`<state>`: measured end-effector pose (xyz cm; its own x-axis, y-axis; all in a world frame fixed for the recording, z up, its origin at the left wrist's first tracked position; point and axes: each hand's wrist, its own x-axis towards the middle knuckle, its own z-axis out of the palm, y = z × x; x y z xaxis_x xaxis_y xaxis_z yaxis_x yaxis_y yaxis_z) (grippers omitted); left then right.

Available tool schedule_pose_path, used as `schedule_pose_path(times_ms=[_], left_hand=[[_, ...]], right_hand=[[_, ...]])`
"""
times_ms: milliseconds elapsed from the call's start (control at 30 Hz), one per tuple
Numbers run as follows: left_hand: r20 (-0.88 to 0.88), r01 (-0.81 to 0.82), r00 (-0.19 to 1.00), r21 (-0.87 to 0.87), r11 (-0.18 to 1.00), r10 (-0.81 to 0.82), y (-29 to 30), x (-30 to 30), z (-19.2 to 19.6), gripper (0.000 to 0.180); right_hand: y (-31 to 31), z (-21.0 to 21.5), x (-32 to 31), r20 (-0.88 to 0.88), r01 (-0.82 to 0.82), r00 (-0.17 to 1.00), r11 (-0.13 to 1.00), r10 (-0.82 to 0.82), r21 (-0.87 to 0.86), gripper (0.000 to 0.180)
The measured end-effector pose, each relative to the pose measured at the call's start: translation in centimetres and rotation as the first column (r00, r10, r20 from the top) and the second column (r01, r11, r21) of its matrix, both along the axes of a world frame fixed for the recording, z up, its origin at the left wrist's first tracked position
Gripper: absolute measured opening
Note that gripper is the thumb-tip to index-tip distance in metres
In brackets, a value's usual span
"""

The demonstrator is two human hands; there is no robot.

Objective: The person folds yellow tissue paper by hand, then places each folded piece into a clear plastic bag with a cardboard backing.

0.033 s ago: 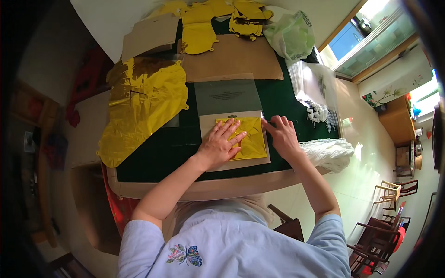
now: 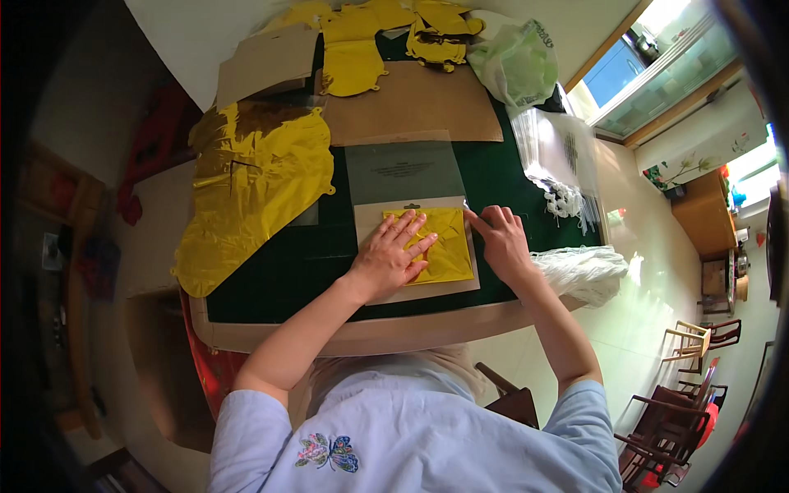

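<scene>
A square of folded gold foil (image 2: 450,246) lies on a beige card (image 2: 374,283) at the near middle of the table. A clear plastic bag (image 2: 403,177) extends from the card toward the far side, with small dark print on it. My left hand (image 2: 388,255) lies flat on the left part of the foil, fingers spread, covering some of it. At the right edge of the bag, beside the foil's upper right corner, is my right hand (image 2: 503,242). Its fingers are curled, with the foremost fingertip at that edge; the grip itself is partly hidden.
A large flat gold foil balloon (image 2: 255,181) covers the table's left side. More gold foil (image 2: 349,57) and brown cardboard (image 2: 419,99) lie at the back. On the right are a greenish plastic bag (image 2: 514,66), clear bags (image 2: 559,148) and a white string bundle (image 2: 583,271).
</scene>
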<state>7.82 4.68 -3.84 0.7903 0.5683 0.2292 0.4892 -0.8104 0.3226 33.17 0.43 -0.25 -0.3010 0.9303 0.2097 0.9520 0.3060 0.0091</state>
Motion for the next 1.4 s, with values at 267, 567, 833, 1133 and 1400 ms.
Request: schedule_pose_path(times_ms=[267, 567, 833, 1133, 1400], left_hand=[[-0.006, -0.006, 1.000, 0.001, 1.000, 0.006, 0.0, 0.1, -0.1, 0.047], [0.033, -0.003, 0.999, 0.033, 0.999, 0.002, 0.1, 0.1, -0.6, 0.048], [0.062, -0.034, 0.998, 0.013, 0.999, 0.033, -0.1, -0.6, -0.3, 0.048], [0.052, -0.001, 0.999, 0.016, 1.000, 0.000, -0.5, -1.2, -0.1, 0.049], [0.408, 0.091, 0.379, -0.910, 0.405, 0.831, 3.0, -5.7, 1.0, 0.039]], right_hand=[[-0.8, -0.8, -1.9, -0.049, 0.000, 0.999, 0.999, 0.002, 0.046, 0.041], [4.1, -1.3, -0.6, -0.644, 0.249, 0.727, 0.966, -0.236, -0.072, 0.024], [7.8, -0.3, -0.7, -0.506, 0.179, 0.622, 0.738, -0.597, -0.651, 0.034], [5.0, 0.0, -1.3, -0.677, -0.005, 0.333, 0.717, -0.656, -0.697, 0.020], [2.6, -0.1, -2.1, -0.886, -0.158, 0.138, 0.873, -0.442, -0.461, 0.014]])
